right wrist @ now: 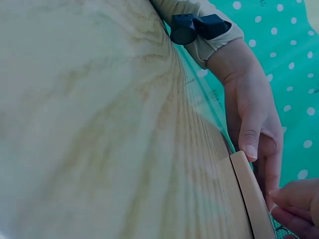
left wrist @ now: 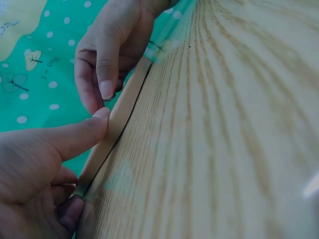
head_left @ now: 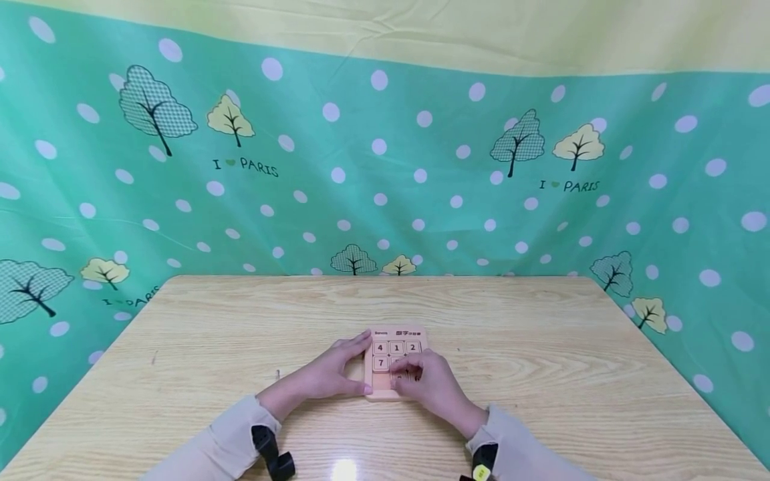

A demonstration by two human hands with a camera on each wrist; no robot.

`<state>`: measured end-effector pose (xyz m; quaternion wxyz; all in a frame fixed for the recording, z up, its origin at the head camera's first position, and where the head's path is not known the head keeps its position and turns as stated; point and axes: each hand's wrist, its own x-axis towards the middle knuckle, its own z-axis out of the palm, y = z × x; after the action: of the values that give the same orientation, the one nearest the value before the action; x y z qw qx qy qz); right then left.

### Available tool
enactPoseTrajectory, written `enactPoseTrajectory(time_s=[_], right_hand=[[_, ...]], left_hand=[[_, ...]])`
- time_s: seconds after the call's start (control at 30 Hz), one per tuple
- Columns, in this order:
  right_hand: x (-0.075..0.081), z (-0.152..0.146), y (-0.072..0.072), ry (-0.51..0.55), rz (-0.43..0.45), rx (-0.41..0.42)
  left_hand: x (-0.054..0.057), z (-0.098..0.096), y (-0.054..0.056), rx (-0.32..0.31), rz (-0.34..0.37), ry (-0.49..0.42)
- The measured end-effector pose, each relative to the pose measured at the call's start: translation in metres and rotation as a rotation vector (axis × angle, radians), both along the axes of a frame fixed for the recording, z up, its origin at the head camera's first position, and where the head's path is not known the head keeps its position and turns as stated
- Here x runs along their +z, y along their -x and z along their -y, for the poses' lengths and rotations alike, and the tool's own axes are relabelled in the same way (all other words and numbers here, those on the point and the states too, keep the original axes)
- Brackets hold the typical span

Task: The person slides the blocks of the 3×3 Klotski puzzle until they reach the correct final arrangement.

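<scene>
A pink sliding number puzzle (head_left: 381,395) lies flat on the table, its tiles 4, 1, 2 and 7 readable. My left hand (head_left: 327,371) holds the puzzle's left side, thumb at the near corner and fingers towards the far corner. In the left wrist view, the left thumb (left wrist: 82,134) rests along the frame's edge (left wrist: 117,117). Bent over the tiles is my right hand (head_left: 430,384), its index finger and thumb reaching down onto them and covering several. A bare slot shows at the lower left of the grid. Which tile the right fingertips touch is hidden.
The wood-grain table (head_left: 240,321) extends around the puzzle on all sides. Behind it hangs a green dotted cloth (head_left: 385,174) with printed trees. Dark wrist devices (head_left: 273,454) sit at both sleeves. Light reflects from the table near its front edge.
</scene>
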<state>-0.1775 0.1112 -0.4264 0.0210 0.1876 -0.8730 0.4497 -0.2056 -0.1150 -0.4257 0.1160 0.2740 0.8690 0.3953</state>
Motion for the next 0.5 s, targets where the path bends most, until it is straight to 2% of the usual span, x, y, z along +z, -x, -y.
enactPoseTrajectory(time_s=[0.5], right_hand=[[-0.005,0.007,0.019,-0.014,-0.034,-0.023]], left_hand=[[-0.001,0.001,0.001,-0.006,-0.004,0.02]])
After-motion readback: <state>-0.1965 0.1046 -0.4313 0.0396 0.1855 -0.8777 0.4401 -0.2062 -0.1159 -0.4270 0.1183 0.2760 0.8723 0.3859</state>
